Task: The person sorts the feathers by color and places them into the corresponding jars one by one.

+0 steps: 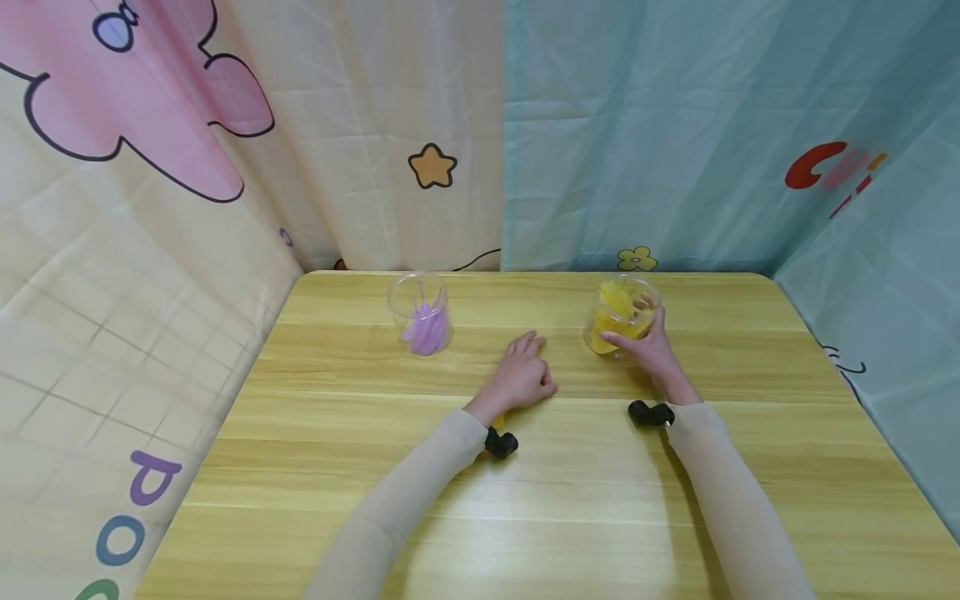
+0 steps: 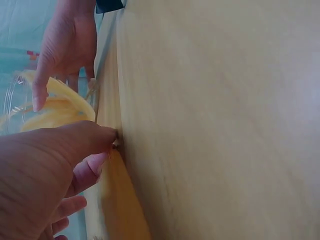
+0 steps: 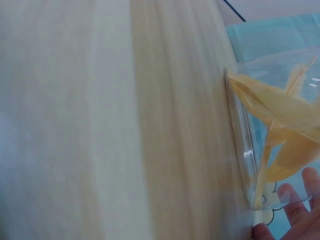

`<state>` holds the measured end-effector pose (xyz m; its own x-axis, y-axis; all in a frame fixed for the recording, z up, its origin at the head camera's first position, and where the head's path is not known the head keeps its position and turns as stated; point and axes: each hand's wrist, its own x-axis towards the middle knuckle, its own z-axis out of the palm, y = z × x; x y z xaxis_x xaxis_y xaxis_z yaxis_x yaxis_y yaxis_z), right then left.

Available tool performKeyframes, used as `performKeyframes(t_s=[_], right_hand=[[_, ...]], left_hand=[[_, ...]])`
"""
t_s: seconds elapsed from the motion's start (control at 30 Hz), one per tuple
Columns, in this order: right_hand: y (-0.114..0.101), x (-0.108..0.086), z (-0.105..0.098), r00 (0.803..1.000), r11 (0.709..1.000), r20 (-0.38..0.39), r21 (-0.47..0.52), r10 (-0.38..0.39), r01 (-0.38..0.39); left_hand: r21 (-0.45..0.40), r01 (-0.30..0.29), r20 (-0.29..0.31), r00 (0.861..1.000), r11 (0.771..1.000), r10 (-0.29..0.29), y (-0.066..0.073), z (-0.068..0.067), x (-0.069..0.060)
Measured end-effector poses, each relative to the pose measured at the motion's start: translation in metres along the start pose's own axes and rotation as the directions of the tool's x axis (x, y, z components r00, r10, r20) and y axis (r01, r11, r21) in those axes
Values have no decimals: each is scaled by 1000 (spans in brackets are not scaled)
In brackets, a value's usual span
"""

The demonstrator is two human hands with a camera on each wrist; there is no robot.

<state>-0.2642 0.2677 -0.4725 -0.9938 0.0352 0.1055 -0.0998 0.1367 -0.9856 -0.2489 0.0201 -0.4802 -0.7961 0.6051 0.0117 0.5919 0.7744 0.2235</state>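
My left hand is low over the middle of the table, its thumb and forefinger pinching a yellow feather by the tip of its stem. In the head view most of that feather is hidden beneath the wrist. On the right, my right hand grips a clear plastic cup, thumb on the near side and fingers round the right side. Several yellow feathers stand inside this cup; the right wrist view shows their stems through its wall.
Another clear cup stands at the back left of the wooden table, with several purple feathers in it. Printed curtains hang right behind the table's back edge and along both sides.
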Motion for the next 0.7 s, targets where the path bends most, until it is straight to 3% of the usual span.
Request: performKeyframes(t_s=[0.1,0.23,0.37,0.43,0.53,0.6,0.7], right_hand=[[8,4,-2,1000,1000,-3,1,3,-3],[20,9,-4,1000,1000,-16,-9,-2,2],[24,11,-4,999,1000,-28,-20,-21,20],[24,11,-4,999,999,-28,-25,-24,23],[23,11,-4,999,999,-29,-25,-22,21],[23,11,-4,999,1000,-27,-23,-18,18],[23,10,-5,1000,1000,-26,-24,-11,10]], left_hand=[[-52,7,5,1000,999,-7,2,-3,-1],[-190,35,-19,999,981,-40,4,-14,-2],[-396,52,-35,997,917,-72,5,-28,0],[-513,44,-50,995,857,-81,5,-35,3],[-672,11,-85,992,740,-93,7,-46,6],[-768,-1,-92,990,640,-109,9,-54,9],[-888,-16,-85,988,459,-130,13,-66,14]])
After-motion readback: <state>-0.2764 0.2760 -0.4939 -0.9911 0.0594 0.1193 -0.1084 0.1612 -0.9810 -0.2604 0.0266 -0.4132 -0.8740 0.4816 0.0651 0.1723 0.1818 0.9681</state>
